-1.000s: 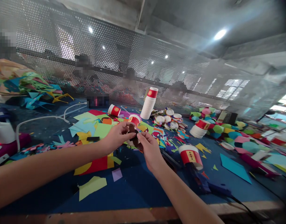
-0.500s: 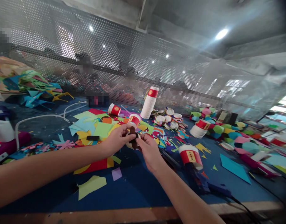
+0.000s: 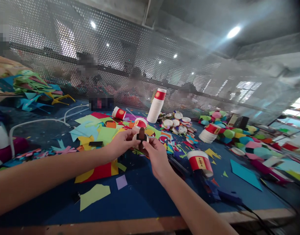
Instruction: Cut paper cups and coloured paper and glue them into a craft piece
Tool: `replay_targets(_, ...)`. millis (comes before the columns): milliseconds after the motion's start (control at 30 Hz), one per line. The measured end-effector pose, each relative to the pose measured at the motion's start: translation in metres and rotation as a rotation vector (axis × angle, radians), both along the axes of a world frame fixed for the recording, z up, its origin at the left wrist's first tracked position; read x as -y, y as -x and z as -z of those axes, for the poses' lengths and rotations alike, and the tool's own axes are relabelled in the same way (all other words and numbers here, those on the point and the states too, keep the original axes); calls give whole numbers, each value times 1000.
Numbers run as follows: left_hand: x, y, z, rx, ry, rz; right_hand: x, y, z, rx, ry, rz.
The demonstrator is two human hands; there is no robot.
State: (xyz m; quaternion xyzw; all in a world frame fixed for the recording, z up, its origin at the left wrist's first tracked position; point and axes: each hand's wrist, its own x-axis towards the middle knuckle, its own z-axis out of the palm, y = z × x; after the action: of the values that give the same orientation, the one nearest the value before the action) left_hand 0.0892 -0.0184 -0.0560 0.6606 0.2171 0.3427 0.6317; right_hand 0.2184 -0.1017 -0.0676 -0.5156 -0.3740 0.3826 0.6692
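Observation:
Between my two hands is a small round white piece with a brown strip (image 3: 141,133) standing up from it and a black band across its front. My left hand (image 3: 122,142) pinches its left side with thumb and fingers. From the right, my right hand (image 3: 157,156) grips the same piece, thumb on the front near the black band. Fingers cover part of its edge, and its back is hidden. Just behind it stands a red and white paper cup (image 3: 140,123). Coloured paper scraps (image 3: 107,134) lie around and beyond my hands.
A tall stack of paper cups (image 3: 156,106) leans at the back, beside a pile of decorated discs (image 3: 175,123). Front right, a blue tool (image 3: 217,192) with a black cable lies by a red cup (image 3: 200,163). A white cord (image 3: 37,121) curves at left.
The brown strip has turned more upright, and the round white piece now faces me more fully. Both hands keep their hold on it. The view has shifted slightly.

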Motion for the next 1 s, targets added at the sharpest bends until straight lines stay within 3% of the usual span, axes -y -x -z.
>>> replay_targets(1000, 12, 3, -1, -89, -167, -59, -1, 1, 1, -33, -2, -53)
